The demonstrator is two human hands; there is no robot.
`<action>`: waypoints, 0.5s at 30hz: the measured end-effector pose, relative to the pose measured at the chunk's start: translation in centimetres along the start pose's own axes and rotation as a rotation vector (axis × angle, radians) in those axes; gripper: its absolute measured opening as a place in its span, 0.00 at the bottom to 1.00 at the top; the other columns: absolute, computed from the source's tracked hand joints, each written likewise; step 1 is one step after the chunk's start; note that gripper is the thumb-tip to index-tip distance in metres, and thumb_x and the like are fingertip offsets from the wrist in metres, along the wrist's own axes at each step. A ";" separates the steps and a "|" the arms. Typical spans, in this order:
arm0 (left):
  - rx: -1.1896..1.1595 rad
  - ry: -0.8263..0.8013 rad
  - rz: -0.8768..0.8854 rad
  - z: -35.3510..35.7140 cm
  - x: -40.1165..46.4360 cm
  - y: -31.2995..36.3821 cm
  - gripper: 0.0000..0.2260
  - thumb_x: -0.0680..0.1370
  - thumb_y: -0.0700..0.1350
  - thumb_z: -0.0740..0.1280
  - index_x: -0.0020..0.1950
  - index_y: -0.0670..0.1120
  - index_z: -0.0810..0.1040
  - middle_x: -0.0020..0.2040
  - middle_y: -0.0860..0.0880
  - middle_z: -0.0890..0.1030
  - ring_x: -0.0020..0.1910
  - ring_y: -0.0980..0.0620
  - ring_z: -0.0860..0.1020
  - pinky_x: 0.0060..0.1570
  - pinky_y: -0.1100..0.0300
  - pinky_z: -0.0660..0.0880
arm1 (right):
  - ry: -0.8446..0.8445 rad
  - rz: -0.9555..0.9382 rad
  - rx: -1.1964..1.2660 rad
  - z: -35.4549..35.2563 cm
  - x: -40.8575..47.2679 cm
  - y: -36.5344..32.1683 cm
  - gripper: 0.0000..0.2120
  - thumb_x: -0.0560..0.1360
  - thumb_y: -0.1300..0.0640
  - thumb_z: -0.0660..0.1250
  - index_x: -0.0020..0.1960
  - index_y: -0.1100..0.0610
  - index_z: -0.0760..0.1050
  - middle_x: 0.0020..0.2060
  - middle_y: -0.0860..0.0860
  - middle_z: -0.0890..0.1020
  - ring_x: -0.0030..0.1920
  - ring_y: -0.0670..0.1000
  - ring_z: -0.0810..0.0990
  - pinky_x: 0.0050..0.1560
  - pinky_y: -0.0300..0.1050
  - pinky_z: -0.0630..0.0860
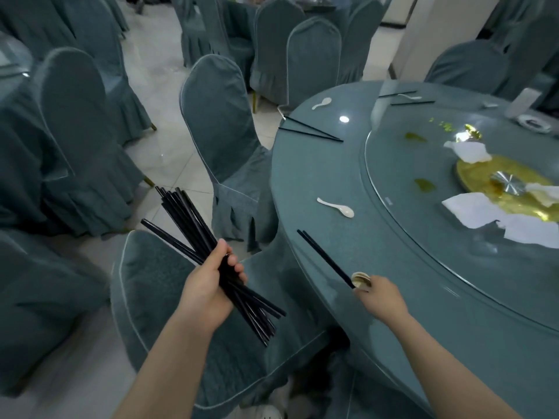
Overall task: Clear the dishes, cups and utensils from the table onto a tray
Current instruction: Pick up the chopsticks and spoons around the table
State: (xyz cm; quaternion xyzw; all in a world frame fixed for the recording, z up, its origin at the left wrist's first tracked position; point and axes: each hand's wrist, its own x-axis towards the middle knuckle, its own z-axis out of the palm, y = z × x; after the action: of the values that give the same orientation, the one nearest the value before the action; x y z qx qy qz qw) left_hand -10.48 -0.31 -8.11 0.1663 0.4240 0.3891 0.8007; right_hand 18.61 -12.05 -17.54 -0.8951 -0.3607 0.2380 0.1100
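My left hand (211, 285) grips a bundle of several black chopsticks (193, 225) over a chair seat, left of the round table (317, 176). My right hand (381, 297) lies on the table's near edge, its fingers at the near end of a pair of black chopsticks (323, 255) and a small round tan object (360, 280); the fingers are hidden behind the hand. A white spoon (337, 207) lies further in. Another chopstick pair (311, 131) and a white spoon (322, 103) lie at the far left edge. More chopsticks (411, 101) lie at the back.
A glass turntable (408, 189) in the table's middle carries white napkins (472, 210), yellow spills and a gold centre. Grey-green covered chairs (223, 125) stand close around the table, one (169, 297) right below my arms. A small dish (534, 124) sits at the far right.
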 end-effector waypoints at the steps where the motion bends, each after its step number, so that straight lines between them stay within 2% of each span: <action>1: -0.003 -0.002 0.006 -0.1 -0.2 0.3 0.09 0.76 0.49 0.66 0.39 0.48 0.76 0.30 0.53 0.74 0.28 0.56 0.74 0.35 0.60 0.73 | -0.016 -0.017 0.080 -0.3 -0.7 -1.6 0.09 0.74 0.53 0.66 0.37 0.56 0.71 0.31 0.51 0.76 0.34 0.54 0.76 0.32 0.42 0.68; 4: -0.019 -0.015 0.024 -0.7 -1.1 1.3 0.08 0.78 0.47 0.65 0.40 0.47 0.76 0.31 0.51 0.77 0.29 0.55 0.76 0.37 0.60 0.73 | -0.030 -0.072 0.309 -1.4 -3.7 -6.7 0.15 0.72 0.54 0.69 0.33 0.56 0.67 0.26 0.49 0.71 0.26 0.49 0.69 0.28 0.41 0.63; 9: -0.055 -0.060 0.013 -3.7 -3.3 4.4 0.07 0.78 0.45 0.65 0.42 0.45 0.77 0.35 0.49 0.80 0.31 0.55 0.78 0.31 0.61 0.77 | -0.053 -0.252 0.618 -2.6 -10.9 -15.8 0.16 0.71 0.57 0.71 0.33 0.53 0.65 0.24 0.45 0.66 0.25 0.45 0.63 0.28 0.38 0.60; 12: -0.103 -0.095 0.011 -6.4 -4.8 7.1 0.05 0.78 0.43 0.65 0.43 0.44 0.77 0.34 0.49 0.80 0.31 0.54 0.80 0.31 0.61 0.78 | -0.094 -0.345 0.659 -1.6 -15.5 -21.4 0.10 0.71 0.58 0.71 0.36 0.55 0.71 0.27 0.48 0.69 0.29 0.46 0.66 0.31 0.41 0.62; 15: -0.119 -0.108 0.025 -9.2 -6.0 9.8 0.05 0.78 0.43 0.65 0.44 0.44 0.77 0.33 0.49 0.80 0.31 0.54 0.80 0.31 0.61 0.78 | -0.093 -0.415 0.620 0.7 -19.2 -26.5 0.13 0.70 0.57 0.71 0.33 0.60 0.70 0.27 0.46 0.69 0.29 0.44 0.66 0.29 0.37 0.62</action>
State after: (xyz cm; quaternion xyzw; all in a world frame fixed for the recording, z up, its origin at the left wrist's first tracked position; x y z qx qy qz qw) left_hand -24.68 0.85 -4.33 0.1444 0.3540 0.4139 0.8261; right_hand -9.51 -6.44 -1.78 -0.7154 -0.4496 0.3489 0.4053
